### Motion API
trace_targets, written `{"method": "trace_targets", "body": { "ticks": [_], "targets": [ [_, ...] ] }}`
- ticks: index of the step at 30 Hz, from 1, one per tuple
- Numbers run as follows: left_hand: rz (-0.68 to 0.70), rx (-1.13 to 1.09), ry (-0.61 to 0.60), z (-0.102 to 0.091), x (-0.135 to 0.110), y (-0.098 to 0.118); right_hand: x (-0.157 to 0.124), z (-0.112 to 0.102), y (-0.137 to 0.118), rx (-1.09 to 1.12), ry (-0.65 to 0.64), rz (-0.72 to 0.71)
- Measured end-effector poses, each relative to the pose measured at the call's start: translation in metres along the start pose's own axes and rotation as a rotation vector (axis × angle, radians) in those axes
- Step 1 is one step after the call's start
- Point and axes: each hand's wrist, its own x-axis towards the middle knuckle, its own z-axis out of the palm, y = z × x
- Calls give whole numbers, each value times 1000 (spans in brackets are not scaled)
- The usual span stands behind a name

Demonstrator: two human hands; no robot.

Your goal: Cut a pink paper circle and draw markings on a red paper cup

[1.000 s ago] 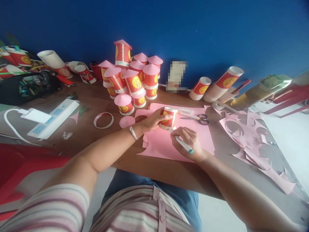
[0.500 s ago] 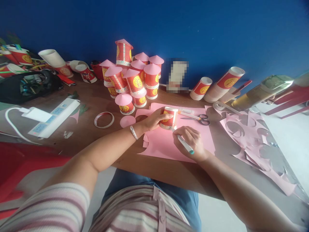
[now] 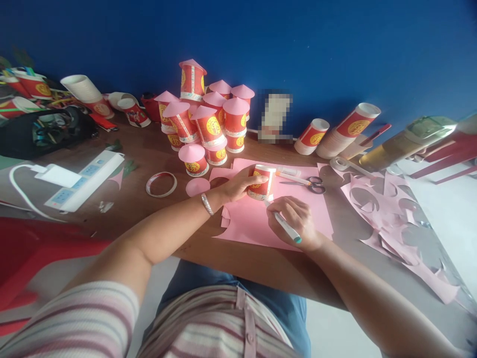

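Note:
My left hand (image 3: 240, 185) is wrapped round a red paper cup (image 3: 263, 187) with a yellow emblem and a white strip down its side. The cup is held over a sheet of pink paper (image 3: 253, 228). In my right hand (image 3: 294, 219) is a white marker (image 3: 285, 226) with a green end, its tip at the cup's lower white band; whether it touches cannot be made out. Scissors (image 3: 315, 185) with black handles and an orange-and-white pen (image 3: 292, 177) lie on the pink paper just behind. Beside my left wrist is a pink paper disc (image 3: 198, 187).
Several red cups with pink cone tops (image 3: 206, 124) stand stacked at the back. Left are a tape roll (image 3: 161, 184) and a power strip (image 3: 84, 181). Right are stacked cups (image 3: 348, 130), a bottle (image 3: 404, 144) and pink paper scraps (image 3: 395, 214).
The marker's green end has shifted slightly right and down with my right hand. My left hand keeps its hold on the cup. The whole view has drifted very slightly.

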Motion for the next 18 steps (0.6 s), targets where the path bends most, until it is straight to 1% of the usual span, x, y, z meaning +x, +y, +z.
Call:
{"method": "trace_targets", "body": {
  "ticks": [8, 14, 18],
  "targets": [
    [5, 4, -12, -2, 2, -4, -4, 2, 1, 5, -46, -2],
    [4, 14, 5, -1, 1, -2, -2, 2, 0, -11, -33, -3],
    [3, 12, -6, 0, 0, -1, -2, 1, 0, -14, -30, -6]
  ]
}}
